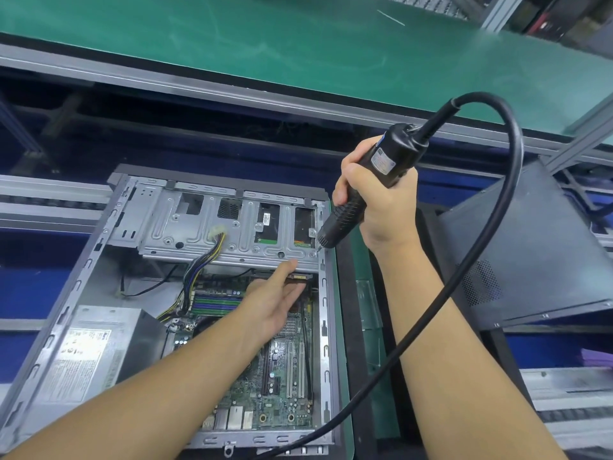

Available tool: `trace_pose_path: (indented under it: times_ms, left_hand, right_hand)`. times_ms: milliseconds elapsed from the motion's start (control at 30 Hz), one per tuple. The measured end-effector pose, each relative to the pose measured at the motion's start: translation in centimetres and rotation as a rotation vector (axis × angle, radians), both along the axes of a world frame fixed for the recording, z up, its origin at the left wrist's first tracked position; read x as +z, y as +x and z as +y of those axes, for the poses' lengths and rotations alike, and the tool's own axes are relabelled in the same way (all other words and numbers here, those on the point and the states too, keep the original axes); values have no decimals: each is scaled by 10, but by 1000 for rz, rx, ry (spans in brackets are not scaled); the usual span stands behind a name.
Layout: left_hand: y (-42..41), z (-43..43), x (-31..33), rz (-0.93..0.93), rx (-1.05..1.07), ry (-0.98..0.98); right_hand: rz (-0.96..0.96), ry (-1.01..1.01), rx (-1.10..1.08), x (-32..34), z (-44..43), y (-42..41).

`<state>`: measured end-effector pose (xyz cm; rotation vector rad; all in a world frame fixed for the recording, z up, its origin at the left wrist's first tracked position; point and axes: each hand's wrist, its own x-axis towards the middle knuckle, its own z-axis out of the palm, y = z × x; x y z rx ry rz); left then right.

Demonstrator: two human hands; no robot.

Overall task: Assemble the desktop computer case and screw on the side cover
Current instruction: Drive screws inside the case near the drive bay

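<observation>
One open grey steel computer case (pixel 66 293) lies on its side at near left, its ribbed drive cage (pixel 199 234) on the far side and green motherboard (pixel 285 386) nearer. The power supply (pixel 99 353) label is too blurred to read. The right hand (pixel 374 200) grips one black corded electric screwdriver (pixel 391 161), its tip at the cage's right end. The left hand (pixel 275 300) hovers over the motherboard with fingers straight. One dark perforated side cover (pixel 530 254) lies tilted to the right.
</observation>
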<state>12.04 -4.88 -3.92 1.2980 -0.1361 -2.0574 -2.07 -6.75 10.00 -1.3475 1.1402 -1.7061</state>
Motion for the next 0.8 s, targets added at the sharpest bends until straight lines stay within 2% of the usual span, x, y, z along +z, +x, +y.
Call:
trace_pose_path:
  times_ms: [133,800]
  left_hand:
    - [0,0,0,-1,7,6]
    - [1,0,0,-22,-4,-8]
  right_hand:
    - [-60,18,10,-4,-2,5]
    - [9,40,17,-4,-4,3]
